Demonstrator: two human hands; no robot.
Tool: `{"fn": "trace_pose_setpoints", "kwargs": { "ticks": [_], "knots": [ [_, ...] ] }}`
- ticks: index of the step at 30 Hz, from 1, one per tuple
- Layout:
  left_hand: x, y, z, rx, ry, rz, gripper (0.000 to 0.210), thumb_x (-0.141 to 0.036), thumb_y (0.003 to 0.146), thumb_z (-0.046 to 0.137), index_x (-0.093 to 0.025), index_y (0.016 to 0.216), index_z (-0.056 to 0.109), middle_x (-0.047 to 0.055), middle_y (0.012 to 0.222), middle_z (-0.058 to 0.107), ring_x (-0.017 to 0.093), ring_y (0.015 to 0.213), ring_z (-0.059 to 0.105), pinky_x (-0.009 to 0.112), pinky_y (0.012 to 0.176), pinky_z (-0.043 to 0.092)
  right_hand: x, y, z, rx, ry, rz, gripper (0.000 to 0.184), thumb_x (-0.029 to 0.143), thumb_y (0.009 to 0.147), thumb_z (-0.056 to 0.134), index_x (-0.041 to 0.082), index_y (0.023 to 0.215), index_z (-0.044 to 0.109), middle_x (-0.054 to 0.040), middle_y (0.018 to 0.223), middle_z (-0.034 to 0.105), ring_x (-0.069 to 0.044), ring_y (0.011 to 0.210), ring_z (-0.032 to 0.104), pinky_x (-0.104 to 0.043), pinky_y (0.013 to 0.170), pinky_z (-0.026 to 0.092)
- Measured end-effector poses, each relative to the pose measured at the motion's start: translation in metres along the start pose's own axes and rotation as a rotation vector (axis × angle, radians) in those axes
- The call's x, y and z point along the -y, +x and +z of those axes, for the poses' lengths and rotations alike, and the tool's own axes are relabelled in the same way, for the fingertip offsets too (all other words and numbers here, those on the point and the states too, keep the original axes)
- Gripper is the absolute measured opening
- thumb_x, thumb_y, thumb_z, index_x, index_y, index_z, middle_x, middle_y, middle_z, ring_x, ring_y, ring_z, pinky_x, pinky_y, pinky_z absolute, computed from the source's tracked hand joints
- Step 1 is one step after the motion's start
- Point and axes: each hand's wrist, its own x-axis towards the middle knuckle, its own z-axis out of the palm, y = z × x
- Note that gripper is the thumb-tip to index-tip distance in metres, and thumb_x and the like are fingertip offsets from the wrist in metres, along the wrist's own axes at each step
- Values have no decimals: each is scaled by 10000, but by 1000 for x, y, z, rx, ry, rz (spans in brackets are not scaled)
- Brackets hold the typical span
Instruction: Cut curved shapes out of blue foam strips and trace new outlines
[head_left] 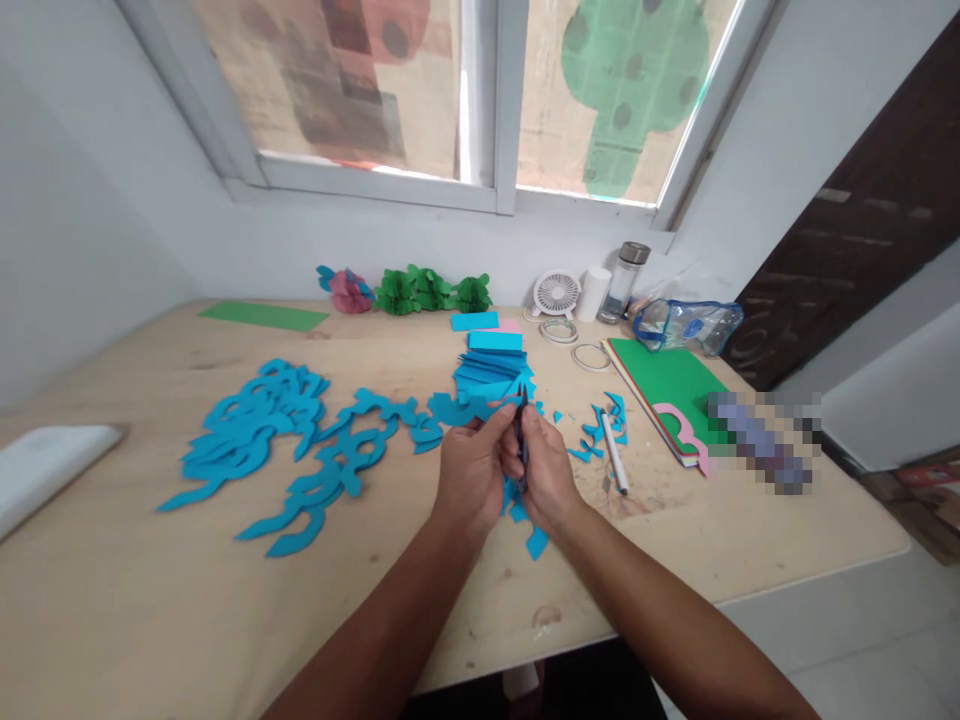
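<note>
Two hands are meeting at dark scissors amid blue paper.
The right hand (553,470) is gripping the scissors (520,430), its fingers wrapping the handles while the tips are pointing away from the person; the left hand (469,470) is curling its fingers just left of the scissors, though whether it is pinching the blue strip (450,408) cannot be told. That strip is running leftward from the scissors, just beyond the left hand. Blue scraps (537,542) are lying nearer the person than the scissors, folded blue paper (491,368) is sitting just beyond them, curly cutouts (247,420) are heaping well left, and a white marker (615,455) is resting to their right on the surface (187,610).
</note>
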Motion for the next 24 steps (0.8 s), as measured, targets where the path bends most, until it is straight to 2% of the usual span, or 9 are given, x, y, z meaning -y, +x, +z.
{"fn": "trace_pose_setpoints", "kwargs": {
  "ticks": [16,18,20,22,24],
  "knots": [
    [-4,-2,4,45,-58,8,232,-282,605,777,-155,556,590,-51,431,520,78,314,435,210,324,362,2,-1,0,24,55,-4,525,635,786,568,191,544,429,73,431,347,-52,368,272,-218,382,160],
    [-7,-1,5,44,-79,25,223,-284,606,779,-155,574,601,-36,482,563,97,391,519,219,399,437,5,0,-1,26,53,-3,520,635,778,578,190,555,430,76,441,347,-49,372,268,-215,380,162],
    [-11,2,3,23,-111,71,201,-268,601,788,-156,634,625,-8,601,639,135,564,626,243,545,517,8,2,-3,9,29,-7,503,642,762,592,190,590,456,79,453,357,-48,373,266,-214,375,159],
    [-15,8,-2,-9,-127,155,225,-241,592,797,-169,749,653,14,755,695,169,747,669,278,683,541,11,4,-6,-10,-10,0,490,656,739,603,187,645,496,81,467,374,-48,371,263,-214,369,152],
    [-20,15,-11,-46,-53,268,278,-246,609,791,-180,849,666,27,837,711,175,807,670,295,737,533,14,7,-10,-11,-51,9,491,664,721,612,185,678,512,80,479,387,-47,373,269,-213,367,154]
  ]
}}
